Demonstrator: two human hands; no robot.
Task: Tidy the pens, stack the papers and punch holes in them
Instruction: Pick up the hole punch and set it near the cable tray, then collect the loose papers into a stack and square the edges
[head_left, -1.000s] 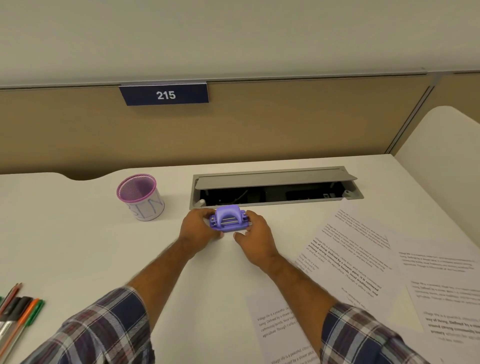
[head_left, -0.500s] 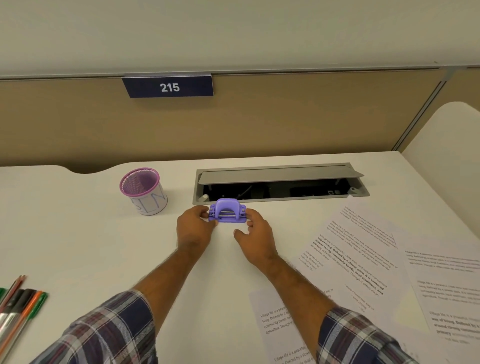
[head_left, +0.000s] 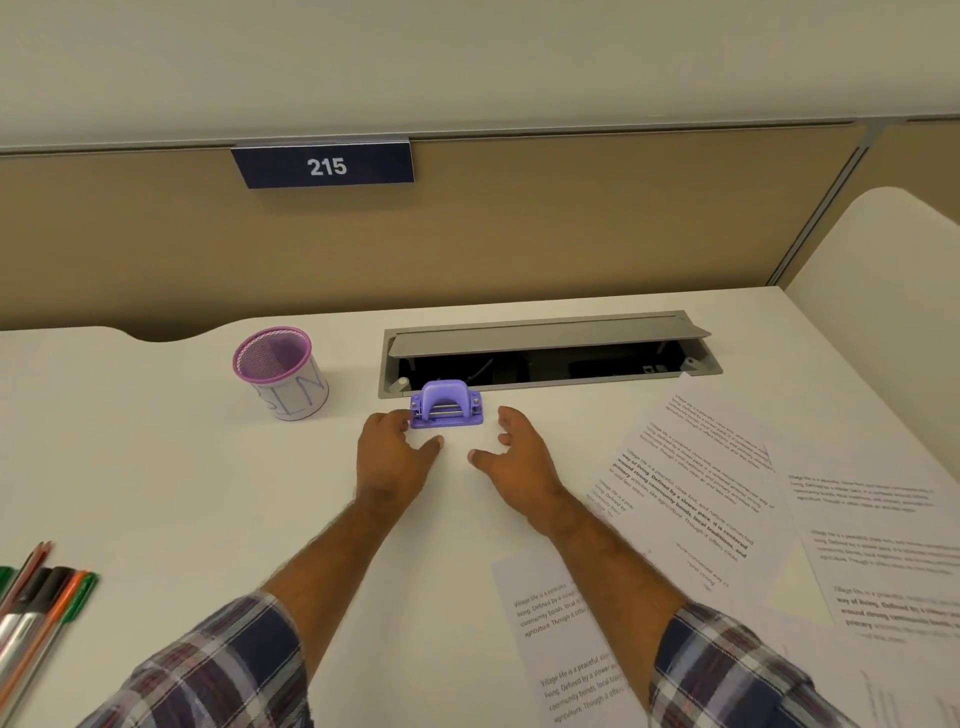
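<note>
**Head view: hands by the purple punch, desk clutter around**

Head view looks down on a white desk (head_left: 156, 467). Purple hole punch (head_left: 447, 411) sits upright on the desk, centre, just in front of the open grey cable tray (head_left: 545, 353), whose lid is tipped up at the back.

Left hand (head_left: 392, 457): fingertips at the punch's left end, touching or nearly so, can't tell which. Fingers loosely bent, thumb out to the side, no grip on anything. Right hand (head_left: 514, 457): apart from the punch, just to its right and nearer the person. Fingers spread and slightly curled, holding nothing. Clear gap of desk between the two thumbs.

Around:
- Pink mesh pen cup (head_left: 280, 371), upright, left of the punch, well apart from the left hand. Nothing visible inside.
- Pens (head_left: 36, 608) lying in a loose bundle at the near left edge, partly cut off by the frame. Orange, green, black and silver ones show.
- Printed papers (head_left: 691, 478) scattered on the right, unstacked, overlapping at angles. One sheet lies under the right forearm. Text too blurred to read fully.
- Tan partition (head_left: 519, 223) behind the desk, with a dark sign (head_left: 324, 165) reading 215.
- Plaid sleeves (head_left: 218, 670) at the bottom of frame.

Papers lie near the right forearm; nothing sits between the hands and the punch.
</note>
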